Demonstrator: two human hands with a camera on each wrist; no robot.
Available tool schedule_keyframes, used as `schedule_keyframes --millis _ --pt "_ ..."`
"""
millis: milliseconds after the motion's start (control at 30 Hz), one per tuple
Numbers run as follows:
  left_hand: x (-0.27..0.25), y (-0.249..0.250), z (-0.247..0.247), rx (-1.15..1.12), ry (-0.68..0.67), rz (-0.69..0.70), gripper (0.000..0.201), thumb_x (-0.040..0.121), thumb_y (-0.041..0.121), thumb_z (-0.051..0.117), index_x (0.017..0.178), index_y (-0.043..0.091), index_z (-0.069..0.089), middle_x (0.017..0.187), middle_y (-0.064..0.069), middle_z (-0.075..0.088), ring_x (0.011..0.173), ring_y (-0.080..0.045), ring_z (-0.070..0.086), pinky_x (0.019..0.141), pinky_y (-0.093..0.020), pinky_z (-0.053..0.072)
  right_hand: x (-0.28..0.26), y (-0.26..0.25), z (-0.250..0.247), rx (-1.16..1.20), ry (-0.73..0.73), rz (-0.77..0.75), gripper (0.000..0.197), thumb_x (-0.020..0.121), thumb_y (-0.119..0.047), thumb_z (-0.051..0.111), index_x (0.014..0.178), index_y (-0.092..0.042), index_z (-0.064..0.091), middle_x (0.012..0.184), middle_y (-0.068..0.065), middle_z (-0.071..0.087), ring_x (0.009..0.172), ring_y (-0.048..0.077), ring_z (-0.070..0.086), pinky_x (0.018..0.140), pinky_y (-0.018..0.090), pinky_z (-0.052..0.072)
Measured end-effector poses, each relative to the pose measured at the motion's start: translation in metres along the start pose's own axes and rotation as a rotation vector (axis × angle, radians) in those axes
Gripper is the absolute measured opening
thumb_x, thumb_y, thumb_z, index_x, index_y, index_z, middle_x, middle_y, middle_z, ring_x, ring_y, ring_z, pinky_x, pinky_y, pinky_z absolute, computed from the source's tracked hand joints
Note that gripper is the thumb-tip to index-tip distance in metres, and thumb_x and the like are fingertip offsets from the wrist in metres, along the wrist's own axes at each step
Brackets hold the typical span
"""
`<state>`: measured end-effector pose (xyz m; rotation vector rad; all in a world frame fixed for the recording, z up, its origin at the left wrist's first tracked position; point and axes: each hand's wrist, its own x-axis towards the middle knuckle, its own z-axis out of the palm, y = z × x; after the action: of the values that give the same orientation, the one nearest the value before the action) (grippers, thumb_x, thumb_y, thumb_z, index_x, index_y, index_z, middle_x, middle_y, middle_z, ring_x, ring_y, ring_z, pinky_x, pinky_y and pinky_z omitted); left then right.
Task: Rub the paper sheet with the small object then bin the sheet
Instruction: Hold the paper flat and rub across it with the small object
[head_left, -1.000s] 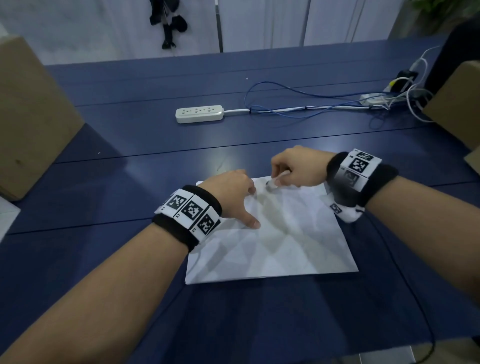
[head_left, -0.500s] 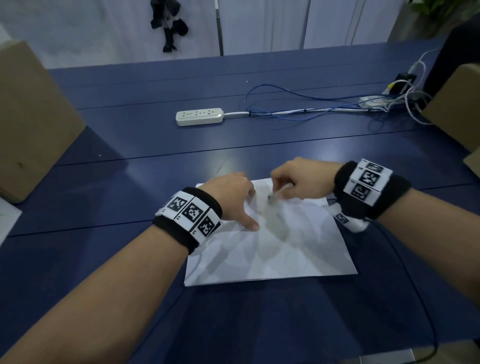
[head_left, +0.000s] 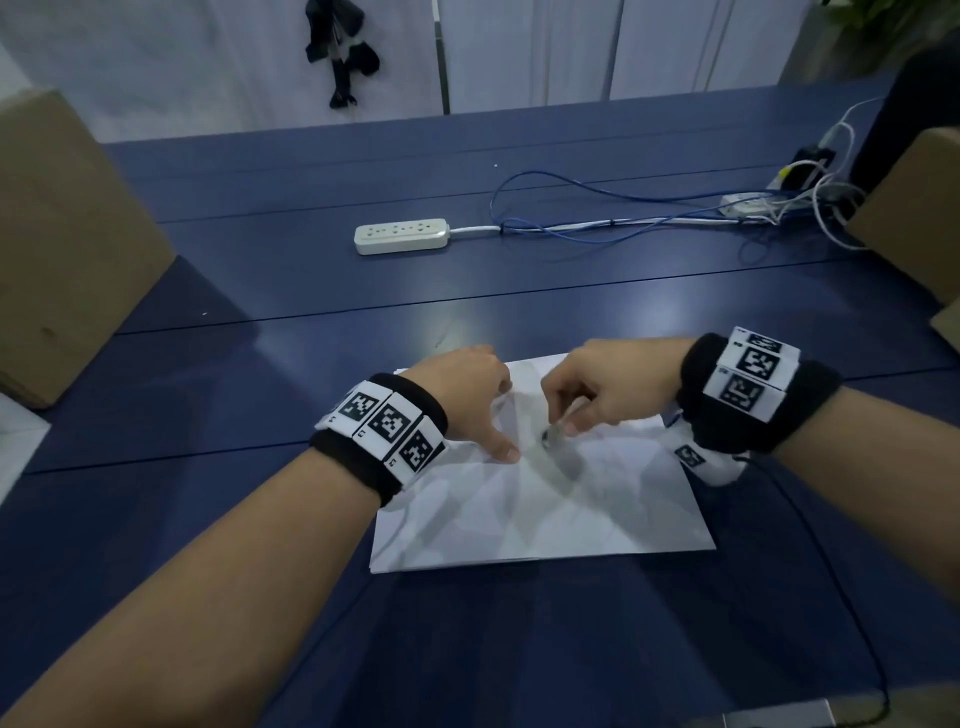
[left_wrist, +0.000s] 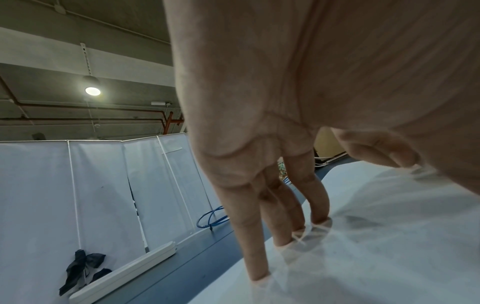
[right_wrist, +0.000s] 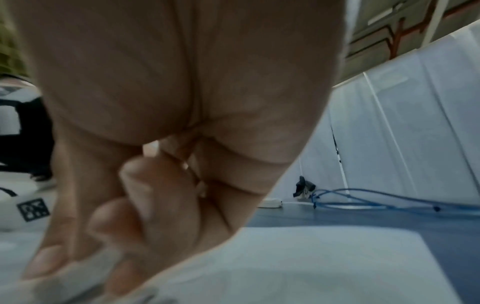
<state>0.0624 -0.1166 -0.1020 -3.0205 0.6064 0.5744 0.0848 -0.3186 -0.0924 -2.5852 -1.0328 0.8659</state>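
A creased white paper sheet lies flat on the blue table in front of me. My left hand presses its upper left part with straight, spread fingers, seen standing on the sheet in the left wrist view. My right hand pinches a small pale object between thumb and fingers, its tip down on the paper near the middle. In the right wrist view the curled fingers hold the blurred object against the sheet.
A white power strip and blue cables lie farther back on the table. Cardboard boxes stand at the left and right edges. White partition screens close the back. A black cable trails from my right wrist.
My right hand has drawn the small object across the sheet toward me, from the top edge to near the middle. My left hand has stayed pressing the paper.
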Motion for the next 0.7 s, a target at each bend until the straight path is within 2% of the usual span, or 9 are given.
schedule_keyframes --millis 133,200,233,367,433,533,567,633,700 --pt "0.0 0.0 0.0 -0.026 -0.004 0.002 0.073 0.062 0.064 0.081 0.119 0.023 0.06 0.115 0.005 0.048 0.099 -0.018 0.054 0.081 -0.033 0.049 0.017 0.014 -0.018 -0.146 0.281 0.136 0.017 0.088 -0.042 0.066 0.087 -0.026 0.062 0.077 -0.012 0.062 0.083 0.019 0.062 0.073 0.031 0.049" --pt "0.0 0.0 0.0 -0.026 -0.005 0.007 0.077 0.062 0.064 0.08 0.124 0.023 0.059 0.116 0.005 0.048 0.101 -0.018 0.054 0.083 -0.034 0.049 0.017 0.021 -0.017 -0.141 0.334 0.14 0.016 0.089 -0.041 0.065 0.087 -0.025 0.062 0.079 -0.01 0.063 0.086 0.02 0.062 0.074 0.03 0.047" --pt "0.0 0.0 0.001 -0.026 -0.003 0.007 0.075 0.063 0.063 0.08 0.123 0.023 0.059 0.116 0.005 0.048 0.102 -0.018 0.054 0.082 -0.033 0.049 0.014 0.021 -0.015 -0.113 0.299 0.111 0.013 0.089 -0.036 0.066 0.088 -0.024 0.063 0.081 -0.008 0.066 0.083 0.019 0.063 0.073 0.029 0.047" --pt "0.0 -0.001 0.0 -0.005 -0.004 -0.007 0.075 0.062 0.064 0.08 0.118 0.019 0.061 0.117 0.003 0.049 0.101 -0.019 0.056 0.084 -0.037 0.051 0.0 0.005 0.002 0.069 -0.034 -0.003 0.008 0.087 -0.024 0.071 0.095 -0.021 0.068 0.079 0.003 0.071 0.056 0.013 0.058 0.057 0.02 0.047" --pt "0.001 0.0 -0.001 -0.005 -0.013 -0.011 0.076 0.061 0.065 0.08 0.118 0.02 0.061 0.116 0.004 0.049 0.099 -0.019 0.056 0.084 -0.038 0.052 0.005 0.007 -0.003 0.0 0.045 0.011 0.009 0.088 -0.029 0.07 0.093 -0.022 0.068 0.075 0.0 0.07 0.056 0.013 0.059 0.057 0.019 0.045" --pt "0.0 0.001 -0.003 -0.003 -0.024 -0.008 0.077 0.061 0.065 0.08 0.12 0.021 0.06 0.114 0.004 0.048 0.097 -0.019 0.055 0.084 -0.037 0.051 0.015 0.018 -0.018 -0.105 0.294 0.122 0.016 0.088 -0.042 0.067 0.087 -0.027 0.062 0.074 -0.011 0.063 0.07 0.012 0.059 0.067 0.026 0.043" --pt "0.0 0.001 -0.003 -0.002 -0.024 -0.005 0.077 0.061 0.065 0.08 0.121 0.021 0.06 0.114 0.004 0.048 0.097 -0.019 0.055 0.084 -0.037 0.051 0.015 0.02 -0.018 -0.112 0.327 0.136 0.017 0.088 -0.043 0.067 0.086 -0.028 0.06 0.076 -0.013 0.062 0.073 0.012 0.058 0.07 0.027 0.043" --pt "-0.001 0.001 -0.003 -0.007 -0.023 -0.007 0.076 0.062 0.064 0.08 0.121 0.021 0.059 0.113 0.004 0.048 0.097 -0.019 0.055 0.083 -0.036 0.05 0.011 0.02 -0.014 -0.056 0.248 0.104 0.012 0.089 -0.036 0.068 0.086 -0.027 0.061 0.08 -0.008 0.066 0.072 0.012 0.061 0.068 0.027 0.046" --pt "0.0 0.0 -0.002 -0.004 -0.027 -0.008 0.076 0.062 0.063 0.08 0.122 0.021 0.058 0.113 0.004 0.048 0.097 -0.019 0.055 0.083 -0.036 0.05 0.003 0.011 -0.004 0.066 0.048 0.047 0.006 0.088 -0.025 0.07 0.09 -0.021 0.066 0.078 -0.001 0.07 0.06 0.014 0.059 0.059 0.026 0.048"
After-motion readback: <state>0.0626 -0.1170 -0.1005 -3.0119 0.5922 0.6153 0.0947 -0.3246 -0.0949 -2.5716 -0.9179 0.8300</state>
